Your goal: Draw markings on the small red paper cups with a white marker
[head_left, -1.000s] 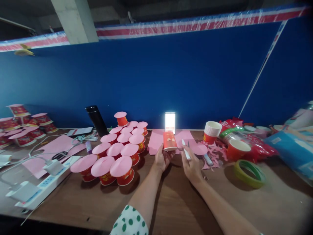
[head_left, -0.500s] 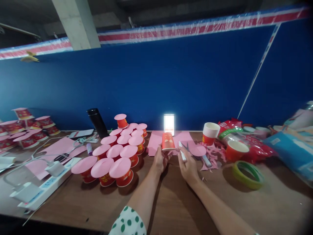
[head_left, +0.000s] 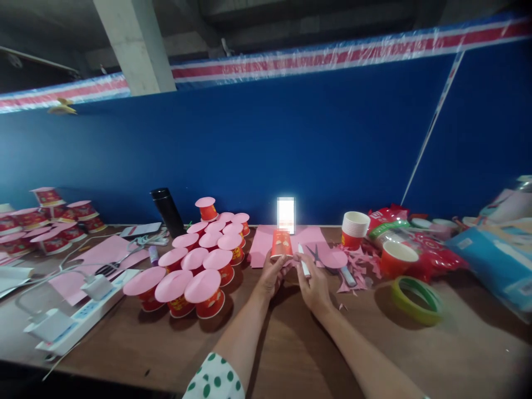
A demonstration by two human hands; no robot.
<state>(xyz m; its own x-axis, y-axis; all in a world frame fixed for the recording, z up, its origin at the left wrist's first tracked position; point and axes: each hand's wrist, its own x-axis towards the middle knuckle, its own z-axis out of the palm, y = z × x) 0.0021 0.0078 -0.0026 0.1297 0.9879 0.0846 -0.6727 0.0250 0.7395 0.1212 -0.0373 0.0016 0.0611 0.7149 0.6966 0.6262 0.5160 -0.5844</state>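
My left hand (head_left: 272,277) is closed around the lower part of a red paper cup (head_left: 281,243) with a pale pattern, held above the table with its white rim down. Just to the right, my right hand (head_left: 315,289) grips a slim white pen-like tube (head_left: 303,261), tip up, close to the cup. Scissors (head_left: 313,254) lie beyond this hand on pink paper (head_left: 260,247). Near them are a pink paper disc (head_left: 333,257) and another tube (head_left: 348,276). Several red cups topped with pink discs (head_left: 202,285) stand to my left.
At the right are stacked paper cups (head_left: 356,224), a single cup (head_left: 399,259), a roll of tape (head_left: 417,300) and pink scraps (head_left: 361,266). A power strip (head_left: 85,313) with cables and a black bottle (head_left: 167,211) are on the left. A bright screen (head_left: 286,213) stands behind the cup.
My right hand has come nearer to the cup with the white tube. The cup has shifted slightly within my left hand's grip. The whole view has turned a little.
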